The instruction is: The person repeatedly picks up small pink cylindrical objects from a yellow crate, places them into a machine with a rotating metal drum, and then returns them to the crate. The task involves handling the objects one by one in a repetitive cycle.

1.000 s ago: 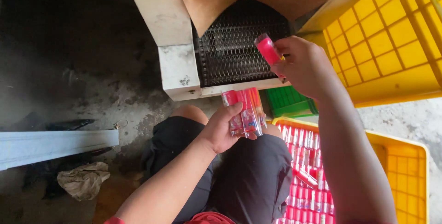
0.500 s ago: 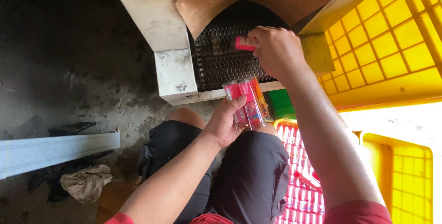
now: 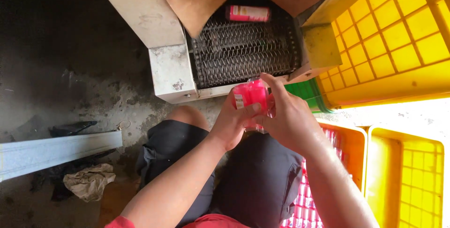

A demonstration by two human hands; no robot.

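Note:
My left hand [image 3: 234, 122] holds a bunch of small pink bottles [image 3: 252, 97] above my lap. My right hand [image 3: 288, 115] has its fingers closed around the same bunch from the right. One pink bottle [image 3: 248, 13] lies on its side on the wire mesh belt [image 3: 243, 52] of a metal machine [image 3: 173, 71], far up under a brown flap [image 3: 197, 5]. More pink bottles fill an orange crate [image 3: 349, 139] by my right leg.
Yellow plastic crates [image 3: 393, 35] stand at the right, another [image 3: 412, 176] lower right. A green crate edge [image 3: 304, 94] shows beneath. On the dark floor at the left lie a grey metal bar [image 3: 56, 150] and a crumpled rag [image 3: 89, 181].
My right hand laid one pink bottle on the mesh belt, then came back down to the bunch in my left hand. The bottle now lies further up the belt.

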